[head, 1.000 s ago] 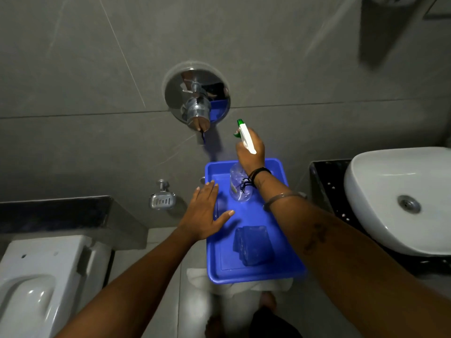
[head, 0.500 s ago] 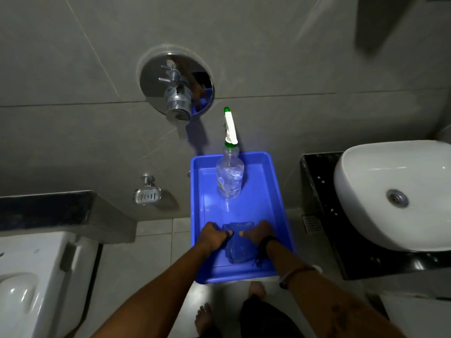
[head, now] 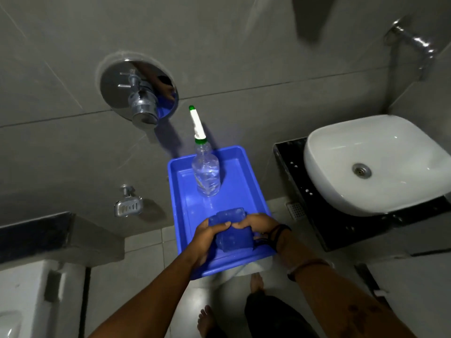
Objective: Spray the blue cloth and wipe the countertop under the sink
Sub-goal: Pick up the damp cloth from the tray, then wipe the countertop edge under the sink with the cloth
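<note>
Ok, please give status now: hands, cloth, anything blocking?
Left hand and right hand both gripping blue cloth over blue tray. Spray bottle upright in tray, untouched. Black countertop under sink unobstructed.

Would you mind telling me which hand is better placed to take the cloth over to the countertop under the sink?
Probably the right hand: it grips the blue cloth on the countertop side.

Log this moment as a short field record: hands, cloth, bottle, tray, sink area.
left hand: gripping the blue cloth from its left side
right hand: gripping the same cloth from its right side
blue cloth: folded, held at the tray's near end
spray bottle: upright at the far end of the blue tray, nobody touching it
white sink: sits on the black countertop, right of the tray
</note>
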Demonstrator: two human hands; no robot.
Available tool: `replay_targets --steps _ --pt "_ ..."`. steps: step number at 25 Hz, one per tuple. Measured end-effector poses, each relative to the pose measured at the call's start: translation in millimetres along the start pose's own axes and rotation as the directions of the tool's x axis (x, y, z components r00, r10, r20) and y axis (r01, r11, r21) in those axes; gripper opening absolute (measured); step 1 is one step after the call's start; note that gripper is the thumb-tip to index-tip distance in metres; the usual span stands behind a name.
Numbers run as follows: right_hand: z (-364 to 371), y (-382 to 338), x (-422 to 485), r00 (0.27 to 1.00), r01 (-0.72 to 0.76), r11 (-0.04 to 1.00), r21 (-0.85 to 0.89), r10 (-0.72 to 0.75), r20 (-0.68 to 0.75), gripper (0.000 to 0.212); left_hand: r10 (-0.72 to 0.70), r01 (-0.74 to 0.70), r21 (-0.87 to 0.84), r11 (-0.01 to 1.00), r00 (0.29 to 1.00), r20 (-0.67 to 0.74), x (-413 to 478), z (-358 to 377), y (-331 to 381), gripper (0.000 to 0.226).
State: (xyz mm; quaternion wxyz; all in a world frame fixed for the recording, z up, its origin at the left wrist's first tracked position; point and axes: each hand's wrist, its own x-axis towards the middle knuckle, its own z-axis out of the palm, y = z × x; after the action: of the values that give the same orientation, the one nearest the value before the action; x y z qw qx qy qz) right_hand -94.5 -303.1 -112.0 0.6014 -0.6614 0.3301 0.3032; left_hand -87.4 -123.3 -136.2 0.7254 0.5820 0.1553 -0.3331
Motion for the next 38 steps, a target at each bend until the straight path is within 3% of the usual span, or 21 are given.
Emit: replay_targets --steps 3,5,7,9,11,13,14,15,17,19,21,22,23,26,28,29,33,38 --pt "-18 2 -24 0.982 0.092 0.963 0.253 -0.130 0.136 0.024 -0.012 0.017 -0.055 0.998 0.995 0.095 0 17 11 0.052" --pt "-36 7 -37 0.969 0.112 0.906 0.407 -0.190 0.158 0.029 -0.073 0.089 -0.084 0.993 0.982 0.175 -1 35 14 0.046" --pt "-62 12 -51 0.973 0.114 0.894 0.433 -0.189 0.134 0.019 -0.165 0.191 -0.084 0.978 0.953 0.252 -6 60 10 0.037" --pt "-97 18 -66 0.981 0.095 0.942 0.322 -0.143 0.131 0.013 -0.223 0.235 -0.032 0.972 0.952 0.210 -8 93 8 0.038" --pt "-144 25 -79 0.993 0.084 0.995 0.047 -0.088 0.078 0.028 -0.190 0.189 0.031 0.982 0.981 0.038 -8 132 7 0.037" --pt "-200 31 -93 0.990 0.136 0.987 -0.091 -0.138 -0.022 0.030 0.054 -0.013 0.198 0.980 0.977 -0.208 -2 174 2 0.017" --pt "-230 34 -99 0.980 0.174 0.979 -0.103 -0.182 -0.077 0.028 0.270 -0.149 0.377 0.914 0.918 -0.291 1 194 -2 0.014" --pt "-258 38 -105 0.965 0.208 0.973 -0.100 -0.221 -0.139 0.027 0.468 -0.256 0.561 0.787 0.841 -0.272 2 213 -10 0.016" --pt "-311 48 -112 0.919 0.281 0.956 -0.084 -0.294 -0.263 0.027 0.679 -0.425 0.761 0.490 0.734 -0.027 6 251 -40 0.012" --pt "-351 59 -112 0.864 0.349 0.935 -0.068 -0.349 -0.362 0.023 0.644 -0.489 0.847 0.207 0.720 0.258 17 285 -85 0.043" --pt "-375 67 -107 0.816 0.384 0.916 -0.117 -0.396 -0.422 0.020 0.397 -0.490 0.860 -0.143 0.767 0.504 27 310 -134 0.081" --pt "-382 70 -102 0.791 0.392 0.904 -0.170 -0.426 -0.439 0.020 0.245 -0.461 0.858 -0.225 0.826 0.508 26 321 -150 0.101" --pt "-386 71 -97 0.767 0.402 0.888 -0.222 -0.459 -0.448 0.020 0.161 -0.413 0.875 -0.251 0.874 0.459 29 326 -165 0.114" --pt "-387 65 -76 0.646 0.456 0.810 -0.368 -0.586 -0.489 0.020 0.170 -0.323 0.921 -0.217 0.917 0.362 33 338 -178 0.125" --pt "-380 55 -57 0.563 0.434 0.741 -0.512 -0.667 -0.488 0.032 0.161 -0.263 0.946 -0.192 0.942 0.294 32 350 -175 0.131" --pt "-377 52 -46 0.558 0.384 0.702 -0.600 -0.694 -0.455 0.042 0.164 -0.232 0.961 -0.148 0.953 0.255 31 358 -176 0.135" --pt "-375 61 -12 0.663 0.151 0.594 -0.790 -0.654 -0.364 0.071 0.164 -0.184 0.983 -0.019 0.969 0.185 36 364 -180 0.148" --pt "-378 59 -11 0.598 0.126 0.582 -0.803 -0.691 -0.407 0.070 0.156 -0.319 0.941 -0.116 0.930 0.334 65 318 -150 0.152"
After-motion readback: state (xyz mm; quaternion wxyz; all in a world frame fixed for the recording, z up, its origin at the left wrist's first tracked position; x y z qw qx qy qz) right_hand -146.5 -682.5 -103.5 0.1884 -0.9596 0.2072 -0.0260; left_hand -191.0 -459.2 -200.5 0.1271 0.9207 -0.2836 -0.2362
